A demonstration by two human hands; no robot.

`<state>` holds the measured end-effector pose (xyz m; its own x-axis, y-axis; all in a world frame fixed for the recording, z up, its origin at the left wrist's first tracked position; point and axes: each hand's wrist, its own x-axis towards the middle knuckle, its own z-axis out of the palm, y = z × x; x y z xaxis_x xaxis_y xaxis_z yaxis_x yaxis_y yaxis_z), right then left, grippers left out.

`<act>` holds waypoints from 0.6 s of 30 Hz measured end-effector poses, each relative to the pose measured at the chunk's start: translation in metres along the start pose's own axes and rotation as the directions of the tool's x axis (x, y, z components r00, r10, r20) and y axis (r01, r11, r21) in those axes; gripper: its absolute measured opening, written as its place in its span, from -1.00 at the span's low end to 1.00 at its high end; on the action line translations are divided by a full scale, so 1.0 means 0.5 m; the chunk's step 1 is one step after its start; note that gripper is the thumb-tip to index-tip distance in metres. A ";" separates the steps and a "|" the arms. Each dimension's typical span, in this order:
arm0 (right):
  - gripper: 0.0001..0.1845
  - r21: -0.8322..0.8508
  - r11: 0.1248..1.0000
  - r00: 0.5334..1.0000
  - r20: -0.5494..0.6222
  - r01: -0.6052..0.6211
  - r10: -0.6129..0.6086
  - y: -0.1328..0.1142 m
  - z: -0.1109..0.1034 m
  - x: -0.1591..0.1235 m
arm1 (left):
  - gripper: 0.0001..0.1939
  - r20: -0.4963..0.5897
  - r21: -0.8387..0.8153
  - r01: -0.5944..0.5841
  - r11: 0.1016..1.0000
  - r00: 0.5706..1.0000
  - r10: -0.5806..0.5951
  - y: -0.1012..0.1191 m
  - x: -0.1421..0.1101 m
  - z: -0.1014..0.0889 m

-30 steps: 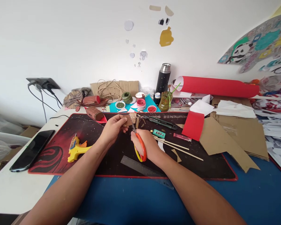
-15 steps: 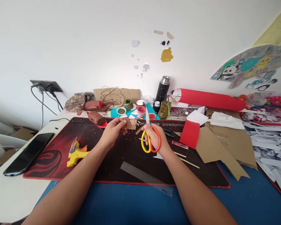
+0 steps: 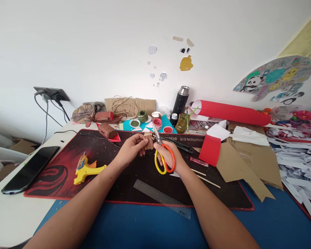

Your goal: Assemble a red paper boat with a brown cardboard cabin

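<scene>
Between the fingertips of my left hand [image 3: 133, 148] is a small piece of brown cardboard [image 3: 148, 141], partly covered by the fingers. My right hand [image 3: 171, 154] is closed around scissors [image 3: 157, 135] with one yellow and one orange handle loop. Their blades point up and away from me, close beside the cardboard's right edge. Whether the blades touch it I cannot tell. Both hands are above the dark desk mat [image 3: 124, 186]. A utility knife [image 3: 180, 144] lies just behind my right hand, and a clear ruler [image 3: 160, 197] lies below the hands.
A yellow glue gun [image 3: 85, 169] and a phone [image 3: 31, 169] lie to the left. Open paint pots [image 3: 157, 123], a brown-red model boat [image 3: 107, 131] and a black flask [image 3: 180, 100] stand at the back. Cardboard sheets [image 3: 230, 160] and red paper [image 3: 209, 150] lie on the right.
My left hand has moved right with the cardboard, closer to the scissors. The scissors have shifted slightly left, their blades now tilting more to the left.
</scene>
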<state>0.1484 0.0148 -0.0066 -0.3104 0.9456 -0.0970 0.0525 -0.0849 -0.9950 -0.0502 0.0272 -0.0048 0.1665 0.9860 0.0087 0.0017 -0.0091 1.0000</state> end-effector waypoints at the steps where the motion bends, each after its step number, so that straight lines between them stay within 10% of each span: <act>1: -0.56 0.002 1.000 1.000 0.006 0.003 -0.003 0.000 0.000 0.000 | -0.53 0.012 0.002 0.008 1.000 1.000 -0.008 -0.002 0.000 0.001; 11: -0.63 0.024 0.999 1.000 -0.020 -0.022 0.022 -0.005 -0.001 0.000 | -0.41 0.099 -0.028 0.070 0.997 0.993 -0.067 0.001 -0.006 0.008; 18: -0.66 0.144 0.989 0.973 -0.229 0.037 -0.003 -0.018 -0.031 0.012 | -0.51 -0.109 0.121 -0.047 0.991 0.992 0.060 -0.010 0.009 -0.016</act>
<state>0.1608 0.0260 0.0020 -0.0849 0.9927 -0.0862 -0.0961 -0.0942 -0.9909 -0.0572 0.0328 -0.0097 0.0581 0.9959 0.0691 0.1136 -0.0753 0.9907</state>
